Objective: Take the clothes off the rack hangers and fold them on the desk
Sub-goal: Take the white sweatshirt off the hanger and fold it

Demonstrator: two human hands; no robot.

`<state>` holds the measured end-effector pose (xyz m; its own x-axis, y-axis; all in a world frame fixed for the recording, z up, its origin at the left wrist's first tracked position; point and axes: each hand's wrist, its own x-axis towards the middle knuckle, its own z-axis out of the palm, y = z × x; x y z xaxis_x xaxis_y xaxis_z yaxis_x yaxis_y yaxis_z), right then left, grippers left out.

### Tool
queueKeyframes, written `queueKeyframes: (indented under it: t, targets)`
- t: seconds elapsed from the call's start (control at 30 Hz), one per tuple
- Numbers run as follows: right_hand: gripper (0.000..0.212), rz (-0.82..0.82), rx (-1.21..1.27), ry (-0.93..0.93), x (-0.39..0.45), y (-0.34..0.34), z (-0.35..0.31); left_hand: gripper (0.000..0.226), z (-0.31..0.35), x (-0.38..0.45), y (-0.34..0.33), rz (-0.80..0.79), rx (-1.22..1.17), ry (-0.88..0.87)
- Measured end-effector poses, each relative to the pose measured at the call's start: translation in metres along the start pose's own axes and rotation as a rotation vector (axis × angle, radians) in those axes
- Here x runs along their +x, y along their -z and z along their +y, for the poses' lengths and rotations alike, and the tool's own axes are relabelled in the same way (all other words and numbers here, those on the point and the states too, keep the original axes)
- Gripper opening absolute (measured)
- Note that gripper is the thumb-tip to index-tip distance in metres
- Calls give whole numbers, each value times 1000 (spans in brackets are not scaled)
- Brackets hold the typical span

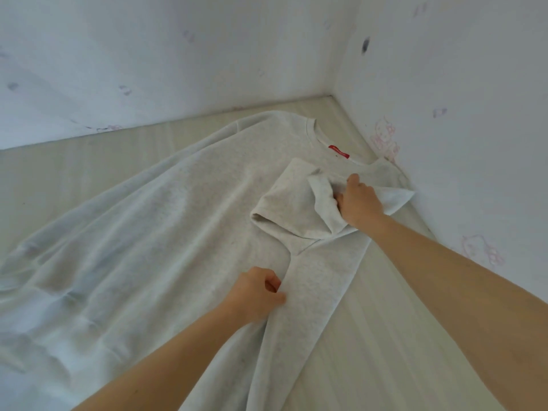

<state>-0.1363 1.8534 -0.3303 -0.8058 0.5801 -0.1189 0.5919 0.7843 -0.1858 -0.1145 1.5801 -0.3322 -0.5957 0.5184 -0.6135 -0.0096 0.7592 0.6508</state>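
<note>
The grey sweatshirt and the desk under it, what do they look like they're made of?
The sweatshirt looks like soft knitted fleece, probably a cotton blend: pale heathered grey, matte, a ribbed collar, falling in loose wrinkles. The desk seems to be pale laminate or painted wood: smooth, with faint lengthwise streaks and a slight sheen. Neither can be told for certain.

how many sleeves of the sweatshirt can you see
1: the sleeve folded over the chest near the collar, gripped by the right hand. The other may be hidden under the sweatshirt, whose folded side edge the left hand pinches.
</note>
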Motion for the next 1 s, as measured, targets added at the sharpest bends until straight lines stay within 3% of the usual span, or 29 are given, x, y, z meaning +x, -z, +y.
queueKeyframes:
  t: [0.07, 0.13, 0.23, 0.33, 0.4, 0.6, 0.73, 0.87, 0.93, 1.0]
  targets:
    - [54, -58, -45, 79, -9, 3, -5, 6, -5, -5, -2, 52, -31, 11]
    - [57, -10, -103, 202, -23, 9, -16, 7, -10, -13, -7, 89, -36, 24]
    - [52, 30, -231, 550, -57, 19, -35, 17, -15, -31, -18, 54, 89, 27]
    - [47, -254, -300, 907, -99, 17, -47, 26, -22, -50, -26, 49, 255, 3]
    - [51, -389, -307, 1025, -124, 11, -50, 30, -27, -61, -31, 51, 316, 1]
    - [44, -523, -466, 1106, -164, 0, -66, 24, -43, -93, -40, 10, 459, 76]
    - [34, -545, -624, 1149, -176, 2, -73, 26, -47, -112, -40, -132, 484, 124]
    - [24, -675, -639, 1026, -171, 14, -89, 36, -46, -123, -15, -360, 159, 151]
    - [26, -698, -611, 962, -166, 18, -96, 38, -54, -131, 2, -405, -117, 232]
    - [26, -705, -579, 907, -160, 23, -102, 37, -66, -140, 22, -414, -239, 293]
